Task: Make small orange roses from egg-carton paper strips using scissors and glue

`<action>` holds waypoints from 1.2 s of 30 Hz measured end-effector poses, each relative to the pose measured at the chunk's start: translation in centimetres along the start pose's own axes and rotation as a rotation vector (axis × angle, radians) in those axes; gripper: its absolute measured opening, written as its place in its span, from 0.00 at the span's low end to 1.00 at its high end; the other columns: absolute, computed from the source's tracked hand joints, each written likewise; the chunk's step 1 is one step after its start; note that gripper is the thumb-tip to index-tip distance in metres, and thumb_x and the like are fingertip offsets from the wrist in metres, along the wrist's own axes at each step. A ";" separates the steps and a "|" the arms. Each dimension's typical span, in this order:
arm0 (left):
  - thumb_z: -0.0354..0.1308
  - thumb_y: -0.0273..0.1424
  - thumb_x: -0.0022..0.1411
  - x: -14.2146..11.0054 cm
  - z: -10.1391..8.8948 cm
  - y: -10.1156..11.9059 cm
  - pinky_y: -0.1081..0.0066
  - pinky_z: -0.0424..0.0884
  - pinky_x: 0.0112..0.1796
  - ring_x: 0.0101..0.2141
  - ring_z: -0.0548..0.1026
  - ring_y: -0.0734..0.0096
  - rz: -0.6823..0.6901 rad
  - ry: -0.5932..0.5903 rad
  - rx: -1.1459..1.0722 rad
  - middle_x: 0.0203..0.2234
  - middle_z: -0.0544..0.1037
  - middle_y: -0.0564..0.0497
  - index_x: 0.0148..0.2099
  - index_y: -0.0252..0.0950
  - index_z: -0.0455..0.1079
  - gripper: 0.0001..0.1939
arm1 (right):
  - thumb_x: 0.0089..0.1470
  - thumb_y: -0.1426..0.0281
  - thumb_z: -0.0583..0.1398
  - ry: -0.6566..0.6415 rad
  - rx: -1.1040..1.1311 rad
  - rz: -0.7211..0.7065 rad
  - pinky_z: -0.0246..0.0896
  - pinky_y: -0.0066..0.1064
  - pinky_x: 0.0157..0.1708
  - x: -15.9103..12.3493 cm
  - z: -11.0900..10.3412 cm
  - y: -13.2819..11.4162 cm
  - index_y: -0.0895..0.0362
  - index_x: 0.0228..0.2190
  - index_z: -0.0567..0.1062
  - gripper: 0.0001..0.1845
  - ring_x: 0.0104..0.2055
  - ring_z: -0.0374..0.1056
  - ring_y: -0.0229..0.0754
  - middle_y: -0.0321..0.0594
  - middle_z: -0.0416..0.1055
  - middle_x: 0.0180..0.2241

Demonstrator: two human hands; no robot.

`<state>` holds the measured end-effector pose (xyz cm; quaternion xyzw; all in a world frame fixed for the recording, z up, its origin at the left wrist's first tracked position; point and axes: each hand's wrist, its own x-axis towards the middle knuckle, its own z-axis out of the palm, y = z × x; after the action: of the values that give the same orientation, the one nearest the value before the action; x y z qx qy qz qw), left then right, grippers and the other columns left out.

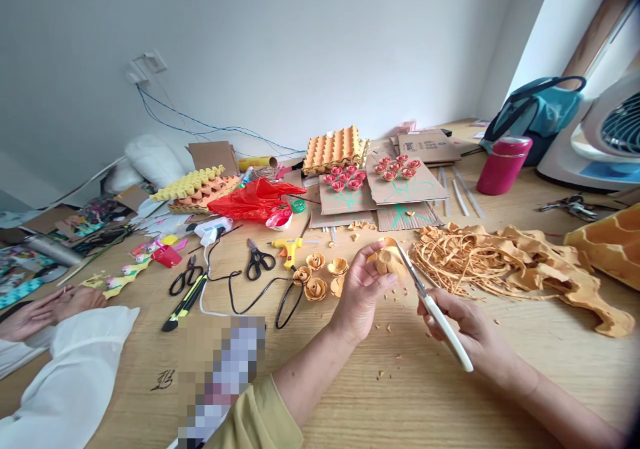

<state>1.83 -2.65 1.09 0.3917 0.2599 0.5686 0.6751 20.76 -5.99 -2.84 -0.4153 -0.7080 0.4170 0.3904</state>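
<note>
My left hand is closed around a small orange egg-carton cup, held just above the wooden table. My right hand grips white-handled scissors, whose blades point up-left and meet the cup's edge. Several finished orange paper roses lie just left of my left hand. Small orange scraps are scattered under both hands.
A heap of orange carton strips and offcuts lies to the right. Black scissors, a yellow glue gun, a utility knife and cables sit to the left. Cardboard with pink roses, egg trays, a pink flask and a fan stand behind. Another person's hands rest at far left.
</note>
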 end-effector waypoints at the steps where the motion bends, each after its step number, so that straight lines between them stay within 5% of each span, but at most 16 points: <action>1: 0.73 0.29 0.50 0.0 0.0 0.0 0.71 0.67 0.45 0.39 0.73 0.74 0.001 -0.008 0.008 0.39 0.77 0.52 0.54 0.40 0.69 0.29 | 0.61 0.53 0.58 0.022 0.058 0.030 0.57 0.30 0.26 0.1 0.0 0.0 0.54 0.30 0.72 0.18 0.27 0.60 0.37 0.35 0.66 0.25; 9: 0.71 0.30 0.55 -0.5 -0.2 -1.5 0.66 0.68 0.49 0.42 0.74 0.70 0.007 -0.123 0.219 0.40 0.76 0.50 0.58 0.42 0.66 0.30 | 0.48 0.56 0.69 0.262 0.383 0.118 0.63 0.30 0.28 1.1 -0.1 -0.6 0.50 0.38 0.72 0.19 0.30 0.65 0.38 0.36 0.73 0.33; 13: 0.70 0.31 0.56 -0.8 -0.4 -2.2 0.64 0.67 0.51 0.44 0.74 0.67 0.013 -0.218 0.326 0.43 0.76 0.48 0.59 0.42 0.64 0.31 | 0.45 0.56 0.71 0.338 0.421 0.162 0.61 0.29 0.25 1.1 -0.2 -1.0 0.51 0.38 0.70 0.23 0.28 0.63 0.37 0.33 0.69 0.29; 16: 0.72 0.33 0.54 -0.8 -0.4 -1.9 0.66 0.67 0.49 0.42 0.74 0.68 -0.071 -0.233 0.232 0.41 0.76 0.49 0.60 0.41 0.64 0.33 | 0.48 0.55 0.70 0.304 0.386 0.143 0.58 0.28 0.23 1.0 -0.3 -1.1 0.51 0.38 0.69 0.22 0.25 0.60 0.35 0.32 0.66 0.28; 22: 0.69 0.37 0.57 -0.5 -0.3 -0.8 0.68 0.67 0.44 0.39 0.75 0.70 -0.202 -0.147 0.087 0.39 0.78 0.49 0.54 0.40 0.72 0.23 | 0.50 0.55 0.68 0.227 0.305 0.094 0.59 0.29 0.25 1.0 -0.6 -1.0 0.51 0.39 0.69 0.20 0.28 0.61 0.36 0.34 0.67 0.31; 29: 0.74 0.31 0.47 0.8 -0.4 1.4 0.71 0.67 0.44 0.39 0.75 0.73 -0.031 0.027 0.070 0.39 0.79 0.51 0.46 0.38 0.74 0.23 | 0.60 0.52 0.58 0.163 0.124 0.132 0.61 0.32 0.34 0.6 -2.4 -2.1 0.53 0.39 0.69 0.17 0.36 0.63 0.41 0.38 0.68 0.35; 33: 0.76 0.30 0.43 1.4 -0.7 2.5 0.74 0.65 0.38 0.35 0.73 0.77 -0.018 0.121 0.035 0.36 0.78 0.54 0.42 0.36 0.73 0.23 | 0.61 0.49 0.55 0.033 0.053 0.232 0.58 0.30 0.28 0.8 -2.7 -2.2 0.54 0.31 0.67 0.21 0.29 0.62 0.38 0.36 0.66 0.27; 36: 0.76 0.29 0.41 1.5 -0.8 2.9 0.76 0.63 0.35 0.33 0.71 0.80 -0.054 0.151 0.003 0.35 0.77 0.55 0.41 0.36 0.72 0.24 | 0.61 0.49 0.54 -0.006 -0.250 0.223 0.51 0.30 0.23 0.7 -3.0 -2.1 0.54 0.25 0.65 0.24 0.24 0.57 0.36 0.34 0.63 0.21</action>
<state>-0.13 -0.91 3.16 0.3417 0.3214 0.5775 0.6682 22.69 -5.23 0.30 -0.5354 -0.7049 0.3679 0.2848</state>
